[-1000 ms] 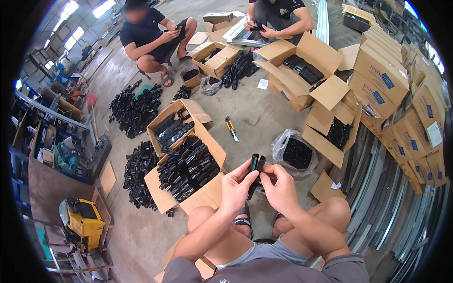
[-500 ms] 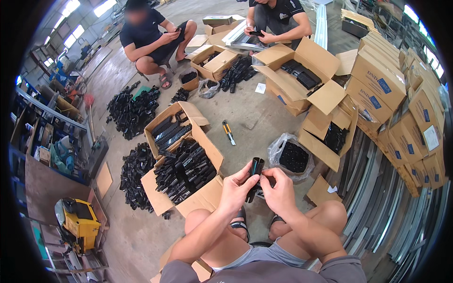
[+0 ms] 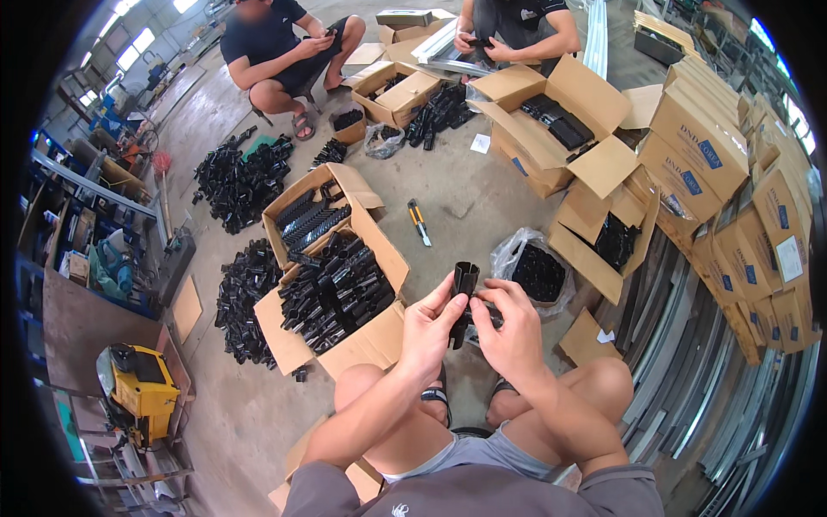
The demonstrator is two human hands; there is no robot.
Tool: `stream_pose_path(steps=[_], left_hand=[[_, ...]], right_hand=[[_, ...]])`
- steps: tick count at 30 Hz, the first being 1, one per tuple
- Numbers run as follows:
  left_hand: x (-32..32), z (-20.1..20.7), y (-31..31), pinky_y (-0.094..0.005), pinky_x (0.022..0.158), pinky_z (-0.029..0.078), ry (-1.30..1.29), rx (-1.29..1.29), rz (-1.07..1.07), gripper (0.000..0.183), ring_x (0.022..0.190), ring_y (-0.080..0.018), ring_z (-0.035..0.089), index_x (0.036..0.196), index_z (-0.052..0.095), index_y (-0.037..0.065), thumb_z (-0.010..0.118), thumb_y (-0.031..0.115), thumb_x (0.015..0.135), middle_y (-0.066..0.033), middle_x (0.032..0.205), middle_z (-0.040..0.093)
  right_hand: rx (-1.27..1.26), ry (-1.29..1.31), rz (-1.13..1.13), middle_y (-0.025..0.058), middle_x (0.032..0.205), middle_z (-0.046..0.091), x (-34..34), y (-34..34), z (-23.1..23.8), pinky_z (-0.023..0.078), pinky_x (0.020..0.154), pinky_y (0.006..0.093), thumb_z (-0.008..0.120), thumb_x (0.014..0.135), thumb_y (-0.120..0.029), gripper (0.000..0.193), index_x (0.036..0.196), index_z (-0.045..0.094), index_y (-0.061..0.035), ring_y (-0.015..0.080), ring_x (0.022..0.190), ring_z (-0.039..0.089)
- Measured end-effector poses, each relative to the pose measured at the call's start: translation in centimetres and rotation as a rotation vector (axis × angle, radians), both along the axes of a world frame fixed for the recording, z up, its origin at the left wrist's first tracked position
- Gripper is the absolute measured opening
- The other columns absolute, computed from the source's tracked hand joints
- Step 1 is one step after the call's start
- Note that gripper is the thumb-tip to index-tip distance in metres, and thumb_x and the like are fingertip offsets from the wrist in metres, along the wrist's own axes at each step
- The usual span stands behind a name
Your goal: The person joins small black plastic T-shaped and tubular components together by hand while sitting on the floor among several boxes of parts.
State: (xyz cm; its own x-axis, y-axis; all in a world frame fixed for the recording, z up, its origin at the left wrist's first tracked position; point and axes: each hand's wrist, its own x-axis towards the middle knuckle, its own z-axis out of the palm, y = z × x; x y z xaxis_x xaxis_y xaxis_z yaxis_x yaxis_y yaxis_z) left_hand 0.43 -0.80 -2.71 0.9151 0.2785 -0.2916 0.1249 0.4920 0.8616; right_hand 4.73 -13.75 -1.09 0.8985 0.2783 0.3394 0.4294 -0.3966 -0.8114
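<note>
Above the floor, in front of my knees, a black hollow plastic part [image 3: 466, 277] stands nearly upright with its open end up. My left hand [image 3: 428, 332] is closed round its left side, thumb across the front. Against its right side sits my right hand [image 3: 510, 327], fingers bent and pinched together at the part's middle. Some dark material shows between those right fingers, but I cannot tell whether it is a separate small piece. The lower end of the black part sticks out beneath the hands.
An open carton [image 3: 379, 351] full of black parts stands to the left, beside loose heaps [image 3: 245, 302]. A utility knife [image 3: 419, 222] lies ahead. A plastic bag [image 3: 538, 274] of small black pieces sits right. Two people crouch beyond; stacked cartons [image 3: 702, 151] and metal profiles [image 3: 680, 405] line the right.
Both hands have lifted slightly with the black part, and its open top shows higher in the view. The right fingers have shifted along its side. The view has tilted a little.
</note>
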Motion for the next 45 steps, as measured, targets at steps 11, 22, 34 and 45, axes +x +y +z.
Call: stream_pose_path(steps=[11,22,34,45], left_hand=[[0.0,0.3,-0.5,-0.0240,0.086,0.051,-0.028,0.075,0.032,0.046,0.097,-0.0074,0.061,0.137,0.052,-0.001,0.065,0.007,0.093,-0.0035,0.119,0.066],[0.0,0.5,-0.5,-0.0240,0.086,0.051,-0.066,0.112,0.041,0.046,0.098,-0.0076,0.061,0.137,0.052,-0.001,0.064,0.006,0.094,-0.0044,0.118,0.067],[-0.1,0.9,-0.3,-0.0239,0.087,0.050,-0.062,0.076,0.044,0.046,0.098,-0.0079,0.062,0.137,0.053,-0.001,0.065,0.005,0.093,-0.0054,0.117,0.068],[-0.2,0.7,-0.2,-0.0243,0.087,0.052,-0.037,0.076,0.018,0.047,0.099,-0.0091,0.063,0.136,0.052,-0.002,0.065,0.002,0.092,-0.0077,0.118,0.068]], right_hand=[[0.191,0.300,-0.035,0.0162,0.099,0.068,-0.3,0.3,0.0,0.052,0.081,0.0336,0.066,0.087,-0.007,0.018,0.100,0.064,0.0039,0.0257,0.091,0.068],[0.233,0.182,0.016,0.0187,0.096,0.066,-0.4,0.4,-0.4,0.052,0.075,0.0374,0.064,0.089,-0.011,0.018,0.100,0.062,0.0039,0.0328,0.085,0.066],[0.208,0.283,0.025,0.0162,0.090,0.067,-0.1,0.4,-0.3,0.052,0.070,0.0357,0.061,0.093,-0.013,0.017,0.096,0.062,0.0034,0.0282,0.080,0.067],[0.144,0.424,0.048,0.0121,0.090,0.068,0.2,-0.3,-0.6,0.051,0.073,0.0310,0.062,0.093,-0.014,0.020,0.104,0.061,0.0028,0.0181,0.082,0.067]])
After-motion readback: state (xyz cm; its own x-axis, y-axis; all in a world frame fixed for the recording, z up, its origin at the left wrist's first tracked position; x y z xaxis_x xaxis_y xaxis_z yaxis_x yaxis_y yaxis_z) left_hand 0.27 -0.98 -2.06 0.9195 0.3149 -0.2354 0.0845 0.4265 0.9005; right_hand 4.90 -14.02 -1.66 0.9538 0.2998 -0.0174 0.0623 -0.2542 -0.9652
